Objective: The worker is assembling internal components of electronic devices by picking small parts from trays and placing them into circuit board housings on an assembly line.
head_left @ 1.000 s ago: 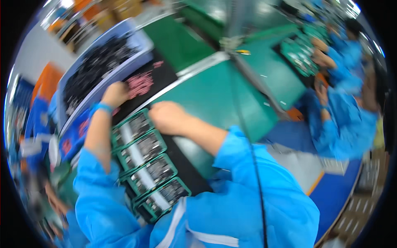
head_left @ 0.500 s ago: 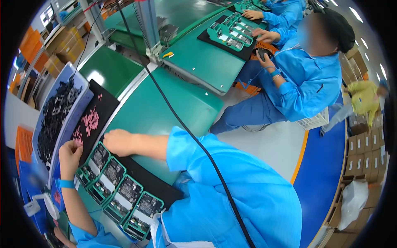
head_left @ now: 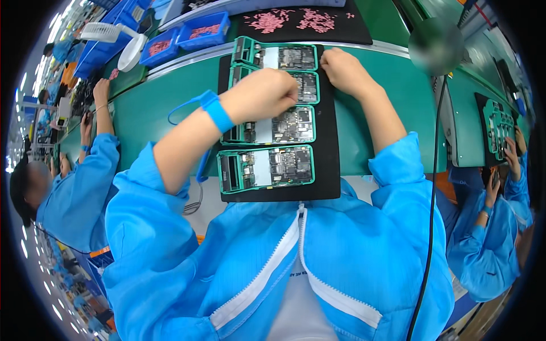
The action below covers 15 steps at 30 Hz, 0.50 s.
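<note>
Several green-framed device housings with circuit boards lie in a row on a black mat (head_left: 327, 165). The nearest housing (head_left: 284, 167) is in full view. My left hand (head_left: 261, 94), with a blue strap (head_left: 216, 111) on its wrist, is closed over the middle of the row, between the second-farthest housing (head_left: 308, 86) and the third housing (head_left: 296, 126). Whatever its fingertips pinch is hidden. My right hand (head_left: 344, 69) is curled at the right end of the farthest housing (head_left: 296, 57), its fingertips by the mat's edge; I cannot make out anything in it.
Pink small pieces (head_left: 270, 21) lie in piles on another black mat (head_left: 359, 28) beyond the metal rail. Blue bins (head_left: 203, 31) of pink pieces and a white fan (head_left: 133, 51) stand far left. A black cable (head_left: 435, 199) hangs at right. Co-workers (head_left: 79, 199) sit on both sides.
The view has swung round to face the row of housings. My left hand has gone from the pink pieces to above the housings. My right hand stays beside the farthest housing.
</note>
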Tool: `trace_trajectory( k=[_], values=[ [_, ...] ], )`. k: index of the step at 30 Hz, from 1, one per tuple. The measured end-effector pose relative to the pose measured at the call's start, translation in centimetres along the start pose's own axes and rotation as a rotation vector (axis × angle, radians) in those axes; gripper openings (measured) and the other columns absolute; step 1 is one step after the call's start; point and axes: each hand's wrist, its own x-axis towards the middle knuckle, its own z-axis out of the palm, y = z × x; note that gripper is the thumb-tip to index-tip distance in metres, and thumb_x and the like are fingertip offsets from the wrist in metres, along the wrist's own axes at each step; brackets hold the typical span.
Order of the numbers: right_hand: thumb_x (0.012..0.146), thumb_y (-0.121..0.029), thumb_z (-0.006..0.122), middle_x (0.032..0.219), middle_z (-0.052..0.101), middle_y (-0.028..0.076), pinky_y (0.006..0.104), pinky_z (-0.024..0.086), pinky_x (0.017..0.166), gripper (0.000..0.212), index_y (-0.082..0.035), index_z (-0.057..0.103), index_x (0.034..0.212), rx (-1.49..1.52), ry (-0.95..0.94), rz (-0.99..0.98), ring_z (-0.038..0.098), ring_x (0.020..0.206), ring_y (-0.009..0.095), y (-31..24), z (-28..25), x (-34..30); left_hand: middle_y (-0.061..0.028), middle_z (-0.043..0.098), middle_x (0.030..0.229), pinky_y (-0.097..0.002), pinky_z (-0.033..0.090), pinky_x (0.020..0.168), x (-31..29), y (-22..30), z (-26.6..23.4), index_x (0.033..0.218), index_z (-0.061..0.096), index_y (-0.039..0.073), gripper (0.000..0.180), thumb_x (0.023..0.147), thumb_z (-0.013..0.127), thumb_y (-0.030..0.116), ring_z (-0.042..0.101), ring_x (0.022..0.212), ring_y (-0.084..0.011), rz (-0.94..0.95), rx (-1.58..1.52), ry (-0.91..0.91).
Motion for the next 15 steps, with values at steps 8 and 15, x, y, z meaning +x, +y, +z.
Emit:
trace_trajectory(
  k=[8, 15],
  values=[
    [0.083, -0.008, 0.056, 0.09, 0.061, 0.019, 0.043, 0.048, 0.076, 0.01, 0.001, 0.06, 0.086, -0.055, 0.048, 0.014, 0.059, 0.086, 0.037, -0.6, -0.3, -1.0, -0.0091, 0.062, 0.079, -0.0386, 0.051, 0.071, -0.8, 0.6, 2.8, 0.074, 0.064, 0.005, 0.006, 0.074, 0.062, 0.011, 0.062, 0.078, -0.0287, 0.033, 0.233, 0.044],
    [0.08, -0.007, 0.056, 0.085, 0.061, 0.018, 0.0435, 0.049, 0.075, 0.009, -0.001, 0.062, 0.082, -0.11, 0.127, -0.018, 0.06, 0.084, 0.036, -1.0, 0.2, -2.0, -0.0107, 0.062, 0.076, -0.039, 0.051, 0.07, -0.8, 0.6, 4.7, 0.07, 0.063, 0.004, 0.008, 0.073, 0.06, 0.011, 0.062, 0.078, -0.0294, 0.048, 0.386, 0.103]
  ],
)
